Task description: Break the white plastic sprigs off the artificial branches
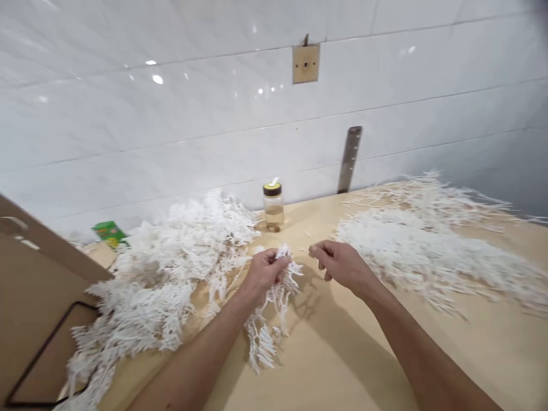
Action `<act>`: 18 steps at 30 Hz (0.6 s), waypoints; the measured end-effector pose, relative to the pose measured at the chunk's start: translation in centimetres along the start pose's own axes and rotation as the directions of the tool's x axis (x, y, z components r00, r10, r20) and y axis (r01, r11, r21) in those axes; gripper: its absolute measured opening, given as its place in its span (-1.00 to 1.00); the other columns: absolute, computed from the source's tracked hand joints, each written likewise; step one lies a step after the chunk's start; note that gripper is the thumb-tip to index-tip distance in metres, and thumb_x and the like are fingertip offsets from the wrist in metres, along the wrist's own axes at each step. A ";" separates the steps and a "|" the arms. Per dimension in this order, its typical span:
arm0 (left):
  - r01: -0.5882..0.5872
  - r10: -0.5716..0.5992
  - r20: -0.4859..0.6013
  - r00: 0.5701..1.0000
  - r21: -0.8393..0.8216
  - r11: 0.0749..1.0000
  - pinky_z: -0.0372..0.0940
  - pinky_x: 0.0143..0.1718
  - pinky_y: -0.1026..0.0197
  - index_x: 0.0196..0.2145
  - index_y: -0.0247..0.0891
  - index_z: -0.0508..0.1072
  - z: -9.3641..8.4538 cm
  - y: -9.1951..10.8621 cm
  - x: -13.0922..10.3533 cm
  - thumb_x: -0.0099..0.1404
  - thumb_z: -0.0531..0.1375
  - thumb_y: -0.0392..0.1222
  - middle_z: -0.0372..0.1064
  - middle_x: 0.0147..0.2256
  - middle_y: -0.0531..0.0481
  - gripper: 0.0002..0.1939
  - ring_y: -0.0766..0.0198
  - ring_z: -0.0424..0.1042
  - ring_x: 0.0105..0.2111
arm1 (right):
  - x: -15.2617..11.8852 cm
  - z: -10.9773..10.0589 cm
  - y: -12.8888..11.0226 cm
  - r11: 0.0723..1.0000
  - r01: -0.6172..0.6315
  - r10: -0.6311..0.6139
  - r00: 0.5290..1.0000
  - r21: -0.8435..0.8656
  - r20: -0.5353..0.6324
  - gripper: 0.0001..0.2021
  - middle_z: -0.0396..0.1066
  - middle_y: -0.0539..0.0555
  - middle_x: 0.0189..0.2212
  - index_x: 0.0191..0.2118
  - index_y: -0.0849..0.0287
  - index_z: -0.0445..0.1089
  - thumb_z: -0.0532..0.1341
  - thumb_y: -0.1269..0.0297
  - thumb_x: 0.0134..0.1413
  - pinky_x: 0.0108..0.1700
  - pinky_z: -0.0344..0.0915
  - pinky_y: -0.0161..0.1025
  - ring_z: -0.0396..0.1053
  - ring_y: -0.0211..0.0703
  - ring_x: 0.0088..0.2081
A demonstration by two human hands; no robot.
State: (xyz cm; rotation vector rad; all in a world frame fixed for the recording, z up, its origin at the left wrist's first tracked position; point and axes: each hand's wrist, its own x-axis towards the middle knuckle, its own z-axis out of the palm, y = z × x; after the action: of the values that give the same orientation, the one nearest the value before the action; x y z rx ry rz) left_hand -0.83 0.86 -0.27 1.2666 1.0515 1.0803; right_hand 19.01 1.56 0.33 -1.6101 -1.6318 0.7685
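Observation:
A clump of white, branching, stringy strands (262, 343) hangs from my left hand (266, 273), its thumb and fingers pinched round the top. The lower ends of the clump trail down over the tabletop. My right hand (336, 260) is just to the right, apart from the clump, with its fingers curled in and the fingertips together. Whether anything small is between those fingertips I cannot make out. Left of my hands lies a large tangled heap of the same white strands (171, 257). To the right, straighter, separate white strands (419, 245) are spread in a wide pile.
Behind my hands a small lidded jar (274, 214) of pale liquid stands on the wooden table (342, 354). A metal ruler (350, 160) leans on the tiled wall (205, 114). At left are a brown cardboard-like panel (38, 297) and a green packet (109, 233).

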 end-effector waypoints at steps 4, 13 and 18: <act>-0.051 0.050 0.013 0.999 0.030 0.998 -0.02 -0.63 0.32 -0.49 -0.28 0.34 0.3 0.3 -0.3 0.01 0.37 0.06 0.13 -0.64 0.19 -0.62 0.48 0.06 -0.67 | -1.4 1.5 -1.7 0.981 0.069 -0.120 0.950 0.181 0.288 -0.71 0.29 -0.06 -0.60 -0.43 0.18 0.41 0.17 0.05 0.09 -0.62 0.14 -0.38 0.29 -0.32 -0.67; 0.013 -0.012 0.022 1.000 -0.007 1.000 -0.07 -0.61 0.33 -0.43 -0.29 0.37 0.3 1.2 -0.6 0.01 0.37 0.00 0.16 -0.59 0.18 -0.66 0.50 0.02 -0.65 | -1.1 1.7 -1.3 0.977 0.035 -0.080 0.974 0.208 0.212 -0.83 0.27 -0.10 -0.62 -0.42 0.19 0.36 0.18 0.19 0.04 -0.62 0.12 -0.41 0.27 -0.35 -0.67; 0.115 -0.108 0.134 0.985 -0.042 0.993 -0.18 -0.62 0.33 -0.40 -0.29 0.34 -0.1 1.0 -0.5 0.00 0.40 -0.01 0.03 -0.59 0.22 -0.61 0.53 -0.09 -0.66 | -1.3 1.9 -1.5 0.972 0.057 -0.094 0.983 0.228 0.156 -0.81 0.27 -0.12 -0.61 -0.42 0.17 0.36 0.17 0.16 0.06 -0.61 0.14 -0.39 0.25 -0.36 -0.68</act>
State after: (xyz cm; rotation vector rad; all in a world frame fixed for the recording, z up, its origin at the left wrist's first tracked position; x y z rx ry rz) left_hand -1.09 0.43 0.73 1.2077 0.9782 0.9201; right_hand 16.57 0.35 0.32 -1.3484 -1.6458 1.0298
